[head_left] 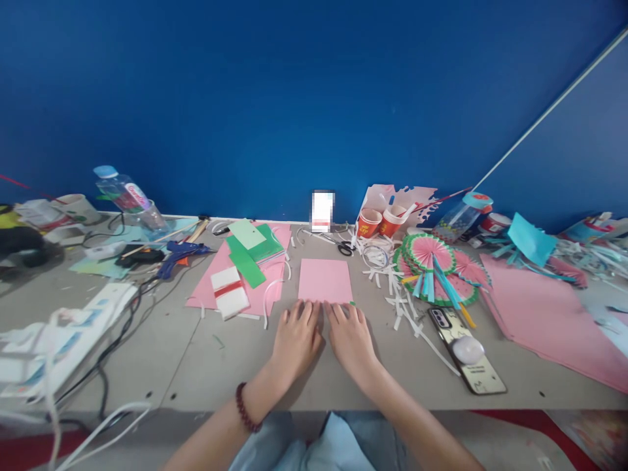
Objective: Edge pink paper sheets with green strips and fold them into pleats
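Observation:
A square sheet of pink paper lies flat in front of me on the grey table. At its near edge, left of the middle, my left hand has its fingers closed together on the paper. My right hand is beside it, fingers likewise closed on the same edge. Both thumbs are mostly hidden. A small bit of green shows at the paper's near right corner. Left of the paper, green sheets and a white packet with a red band lie on larger pink sheets.
Scissors, paper cups and white paper scraps lie right of the paper, near pleated watermelon fans. A phone carries a white mouse-like object. Leftward are a blue glue gun, cables and a power strip.

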Available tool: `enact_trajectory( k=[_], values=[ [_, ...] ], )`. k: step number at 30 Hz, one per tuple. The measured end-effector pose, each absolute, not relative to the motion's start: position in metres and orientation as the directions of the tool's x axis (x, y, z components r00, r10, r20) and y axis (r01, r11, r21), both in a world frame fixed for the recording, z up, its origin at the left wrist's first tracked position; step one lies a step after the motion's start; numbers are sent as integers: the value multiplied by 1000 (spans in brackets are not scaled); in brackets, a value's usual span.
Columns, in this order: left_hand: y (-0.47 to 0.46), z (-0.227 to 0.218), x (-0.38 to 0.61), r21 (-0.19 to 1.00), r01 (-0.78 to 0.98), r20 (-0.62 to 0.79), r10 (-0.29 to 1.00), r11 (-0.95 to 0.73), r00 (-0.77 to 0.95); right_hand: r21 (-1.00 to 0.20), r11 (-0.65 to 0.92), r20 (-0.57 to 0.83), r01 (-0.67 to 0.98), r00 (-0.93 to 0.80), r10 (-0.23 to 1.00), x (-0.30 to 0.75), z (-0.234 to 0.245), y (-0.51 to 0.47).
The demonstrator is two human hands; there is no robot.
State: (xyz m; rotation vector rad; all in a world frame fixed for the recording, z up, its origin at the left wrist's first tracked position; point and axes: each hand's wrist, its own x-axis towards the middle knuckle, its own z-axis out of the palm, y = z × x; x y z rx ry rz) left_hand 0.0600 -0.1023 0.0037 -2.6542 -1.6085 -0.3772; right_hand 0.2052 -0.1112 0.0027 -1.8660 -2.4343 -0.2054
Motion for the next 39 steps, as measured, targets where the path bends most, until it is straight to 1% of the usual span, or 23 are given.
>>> enact_trajectory(
  k=[8, 12, 19, 25, 29, 31, 34, 36, 39],
  values=[
    [-100, 3, 62, 115, 883, 205, 881, -454, 427, 37, 244, 125, 969, -247, 961, 205, 5, -110],
    [-99, 4, 65, 116, 889, 214, 885, -443, 414, 16, 278, 139, 960, -278, 951, 211, 5, -113],
    [-97, -1, 63, 125, 880, 232, 876, -458, 423, -123, 405, 133, 906, -389, 911, 239, 5, -126],
    [-96, 3, 62, 131, 874, 229, 872, -469, 434, -137, 360, 130, 923, -344, 930, 256, -3, -122],
    [-97, 3, 62, 132, 873, 226, 872, -470, 435, -160, 359, 145, 920, -338, 930, 258, -3, -119],
    [-96, 2, 61, 136, 874, 225, 874, -466, 431, -191, 361, 141, 913, -338, 931, 258, 0, -117],
    [-92, 1, 59, 155, 875, 226, 878, -459, 421, -282, 357, 133, 891, -332, 934, 263, 6, -110],
    [-87, 2, 57, 184, 870, 223, 881, -458, 417, -338, 321, 160, 885, -283, 946, 269, 9, -102],
    [-79, 7, 54, 212, 852, 211, 874, -479, 438, -346, 221, 186, 912, -164, 969, 277, 9, -89]
  ],
)
